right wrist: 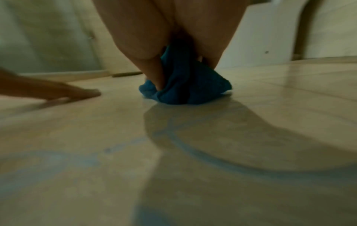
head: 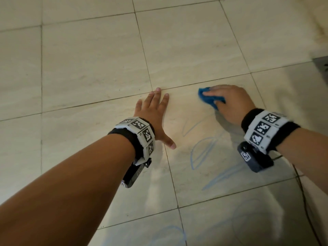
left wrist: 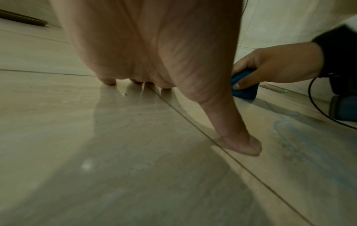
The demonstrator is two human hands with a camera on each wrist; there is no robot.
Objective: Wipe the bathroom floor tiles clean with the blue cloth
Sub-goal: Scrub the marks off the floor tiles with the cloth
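Observation:
The blue cloth is bunched up on the beige floor tiles, and my right hand grips it and presses it down. In the right wrist view the cloth bulges out between thumb and fingers. The left wrist view shows the same cloth under that hand. My left hand lies flat on the floor to the left, fingers spread, holding nothing. Its thumb and fingertips touch the tile. Blue scribbled lines mark the tile nearer to me, below the cloth.
More blue marks show on the tile at the bottom edge. A thin black cable trails along the floor at the right. A metal floor drain sits at the right edge, below a stained raised step. A white panel stands beyond the cloth.

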